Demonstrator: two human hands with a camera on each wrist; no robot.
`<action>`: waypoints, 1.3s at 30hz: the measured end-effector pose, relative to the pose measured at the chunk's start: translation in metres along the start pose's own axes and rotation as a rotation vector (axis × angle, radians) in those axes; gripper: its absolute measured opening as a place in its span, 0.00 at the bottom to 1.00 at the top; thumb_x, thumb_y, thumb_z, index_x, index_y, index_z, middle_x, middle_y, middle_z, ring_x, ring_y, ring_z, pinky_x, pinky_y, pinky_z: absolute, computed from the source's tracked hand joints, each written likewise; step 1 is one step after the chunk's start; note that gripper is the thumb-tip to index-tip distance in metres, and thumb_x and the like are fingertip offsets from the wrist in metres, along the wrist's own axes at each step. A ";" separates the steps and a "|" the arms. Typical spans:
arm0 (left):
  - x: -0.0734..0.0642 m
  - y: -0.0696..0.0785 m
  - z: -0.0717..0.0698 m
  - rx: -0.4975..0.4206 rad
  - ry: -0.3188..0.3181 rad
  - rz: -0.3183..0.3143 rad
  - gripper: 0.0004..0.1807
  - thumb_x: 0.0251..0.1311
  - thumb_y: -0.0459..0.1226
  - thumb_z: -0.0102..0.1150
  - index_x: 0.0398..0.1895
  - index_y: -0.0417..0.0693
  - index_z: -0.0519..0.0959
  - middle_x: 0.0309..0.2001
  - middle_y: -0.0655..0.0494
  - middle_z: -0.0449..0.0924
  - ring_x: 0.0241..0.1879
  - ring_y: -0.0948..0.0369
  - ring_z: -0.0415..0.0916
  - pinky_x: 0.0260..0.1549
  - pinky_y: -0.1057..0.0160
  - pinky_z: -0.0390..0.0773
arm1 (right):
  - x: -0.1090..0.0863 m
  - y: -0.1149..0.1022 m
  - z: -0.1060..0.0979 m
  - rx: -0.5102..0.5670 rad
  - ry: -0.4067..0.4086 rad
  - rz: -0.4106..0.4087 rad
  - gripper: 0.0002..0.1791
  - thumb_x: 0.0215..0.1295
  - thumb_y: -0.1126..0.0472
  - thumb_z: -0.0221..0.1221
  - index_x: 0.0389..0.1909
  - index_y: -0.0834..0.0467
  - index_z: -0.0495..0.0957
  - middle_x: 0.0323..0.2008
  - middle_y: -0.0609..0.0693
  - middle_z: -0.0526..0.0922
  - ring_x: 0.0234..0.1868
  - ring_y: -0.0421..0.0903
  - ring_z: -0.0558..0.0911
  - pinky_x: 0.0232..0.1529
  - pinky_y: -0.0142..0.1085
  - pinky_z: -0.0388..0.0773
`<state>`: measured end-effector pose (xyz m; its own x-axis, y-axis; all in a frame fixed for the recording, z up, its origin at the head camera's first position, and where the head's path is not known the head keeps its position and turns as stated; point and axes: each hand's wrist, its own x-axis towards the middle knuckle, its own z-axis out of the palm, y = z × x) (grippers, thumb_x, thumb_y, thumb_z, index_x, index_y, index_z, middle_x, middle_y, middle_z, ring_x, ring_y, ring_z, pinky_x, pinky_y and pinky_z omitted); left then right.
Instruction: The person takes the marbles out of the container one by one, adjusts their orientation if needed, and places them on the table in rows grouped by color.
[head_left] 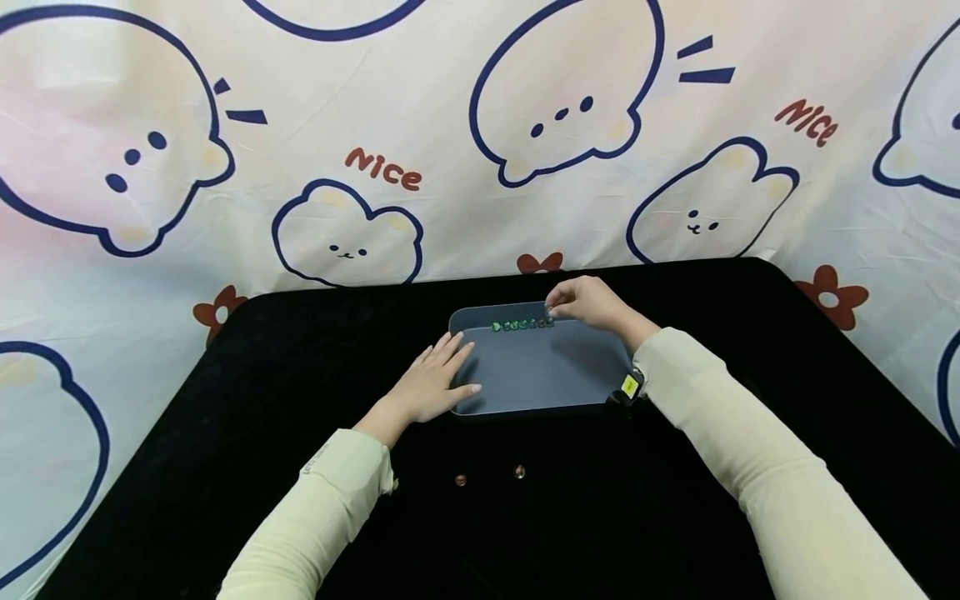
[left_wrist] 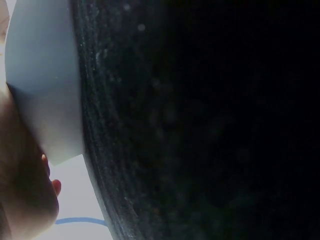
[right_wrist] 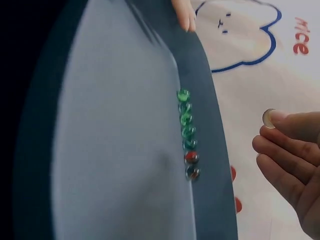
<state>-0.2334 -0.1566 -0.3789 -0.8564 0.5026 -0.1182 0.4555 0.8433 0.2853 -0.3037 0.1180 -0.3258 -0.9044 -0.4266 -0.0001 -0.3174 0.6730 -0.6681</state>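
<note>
A grey rectangular tray [head_left: 540, 367] lies on the black table. Along its far wall runs a row of several glass marbles [right_wrist: 188, 132], mostly green, with a red one [right_wrist: 191, 157] and a dark one [right_wrist: 193, 173] at the right end. Above that end, my right hand [head_left: 592, 302] pinches what looks like a small clear marble [right_wrist: 269, 118] between thumb and forefinger, largely covered by the fingertips. My left hand [head_left: 429, 383] spreads its fingers over the tray's left rim. In the left wrist view, part of that hand [left_wrist: 25, 185] shows beside the tray wall.
Two loose marbles, one reddish [head_left: 461, 480] and one brownish and clear [head_left: 519, 472], lie on the black cloth [head_left: 585, 525] in front of the tray. A cartoon-printed curtain [head_left: 450, 108] hangs behind the table and at its sides.
</note>
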 end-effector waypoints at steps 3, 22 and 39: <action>-0.001 -0.001 0.000 0.010 0.008 0.008 0.42 0.54 0.65 0.31 0.67 0.52 0.45 0.67 0.54 0.35 0.64 0.60 0.27 0.59 0.55 0.36 | -0.004 -0.007 0.001 0.012 -0.005 -0.013 0.10 0.56 0.61 0.57 0.37 0.60 0.79 0.34 0.48 0.80 0.36 0.44 0.76 0.37 0.38 0.72; -0.001 0.000 0.002 0.033 0.012 0.008 0.40 0.56 0.62 0.33 0.67 0.51 0.45 0.67 0.53 0.36 0.64 0.59 0.27 0.59 0.54 0.36 | -0.036 -0.033 0.010 0.155 -0.036 -0.097 0.09 0.55 0.62 0.57 0.36 0.62 0.78 0.34 0.50 0.81 0.36 0.43 0.78 0.37 0.35 0.74; 0.000 0.000 0.002 0.039 -0.004 -0.003 0.40 0.55 0.63 0.32 0.67 0.53 0.44 0.67 0.54 0.34 0.64 0.60 0.26 0.59 0.54 0.36 | -0.069 -0.028 0.015 0.275 -0.057 -0.087 0.10 0.55 0.64 0.57 0.36 0.64 0.78 0.34 0.52 0.80 0.38 0.50 0.78 0.37 0.40 0.74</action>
<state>-0.2330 -0.1558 -0.3805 -0.8567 0.5009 -0.1229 0.4624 0.8515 0.2474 -0.2280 0.1191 -0.3183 -0.8572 -0.5142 0.0298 -0.2972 0.4465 -0.8440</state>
